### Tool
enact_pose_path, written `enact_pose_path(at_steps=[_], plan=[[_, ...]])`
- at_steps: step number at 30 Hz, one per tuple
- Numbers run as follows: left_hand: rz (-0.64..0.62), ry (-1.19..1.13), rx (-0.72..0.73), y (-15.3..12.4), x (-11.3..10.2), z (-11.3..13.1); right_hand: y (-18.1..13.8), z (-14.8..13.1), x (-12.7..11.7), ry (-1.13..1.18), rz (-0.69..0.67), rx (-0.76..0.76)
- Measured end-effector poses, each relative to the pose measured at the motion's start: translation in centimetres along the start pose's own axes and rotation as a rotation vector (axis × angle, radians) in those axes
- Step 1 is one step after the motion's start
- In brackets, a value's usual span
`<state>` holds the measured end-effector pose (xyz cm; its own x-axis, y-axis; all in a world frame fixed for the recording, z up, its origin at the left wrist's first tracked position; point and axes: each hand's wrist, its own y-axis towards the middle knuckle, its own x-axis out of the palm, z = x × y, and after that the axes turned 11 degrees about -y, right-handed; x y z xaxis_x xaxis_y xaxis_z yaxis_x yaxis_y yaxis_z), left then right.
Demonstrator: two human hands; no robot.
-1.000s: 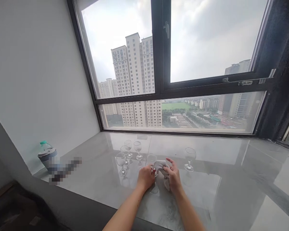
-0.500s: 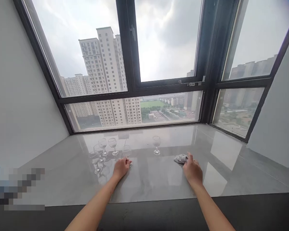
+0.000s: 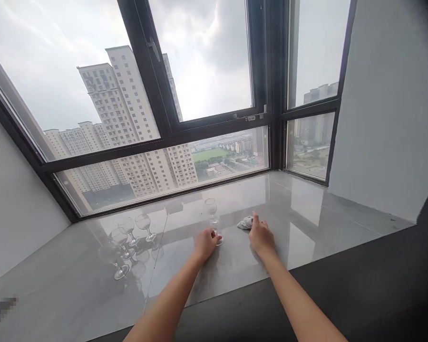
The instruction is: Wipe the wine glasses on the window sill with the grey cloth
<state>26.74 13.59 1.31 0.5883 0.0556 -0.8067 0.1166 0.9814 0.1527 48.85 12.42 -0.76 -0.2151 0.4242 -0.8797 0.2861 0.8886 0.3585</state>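
Note:
My left hand (image 3: 206,244) is closed on a clear stemmed wine glass, whose foot (image 3: 219,240) shows beside my fingertips on the sill. The bowl of that glass is hard to make out. Just behind it another wine glass (image 3: 210,207) stands upright, partly overlapped. A crumpled grey cloth (image 3: 245,223) is in the grip of my right hand (image 3: 262,236), low over the sill to the right. Off to the left, several more wine glasses (image 3: 150,236) stand upright in a loose group, apart from my hands.
The glossy grey tiled sill (image 3: 185,270) reflects the window and ends at a front edge by my forearms. Dark window frames (image 3: 214,122) border its back. White walls (image 3: 378,142) close in both sides. A pixelated patch lies at lower left.
My left hand has carried its glass rightward, away from the group and closer to the lone glass. The view has turned right and tilted. My right hand still grips the cloth.

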Motion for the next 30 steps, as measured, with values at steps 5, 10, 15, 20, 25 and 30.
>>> enact_pose_path(at_steps=[5,10,15,20,25,30], plan=[[0.008,0.06,-0.004,0.1,0.1,2.3,-0.3,-0.1,-0.7,0.008,-0.042,0.026],[0.177,0.055,0.025,-4.8,-4.7,-3.2,-0.5,0.2,-0.7,0.024,-0.052,0.017],[0.793,0.002,-0.18,-11.6,-11.7,-12.3,0.0,0.6,0.1,0.009,-0.063,0.033],[1.355,-0.137,-0.28,-13.2,-16.6,-18.1,0.4,1.3,1.0,-0.024,-0.079,0.053],[0.914,-0.592,-0.485,-10.3,-16.8,-19.2,0.7,1.5,1.2,-0.061,-0.052,0.023],[0.781,-0.521,-0.453,-8.8,-13.9,-17.3,0.4,1.1,0.2,-0.063,-0.064,0.074]])
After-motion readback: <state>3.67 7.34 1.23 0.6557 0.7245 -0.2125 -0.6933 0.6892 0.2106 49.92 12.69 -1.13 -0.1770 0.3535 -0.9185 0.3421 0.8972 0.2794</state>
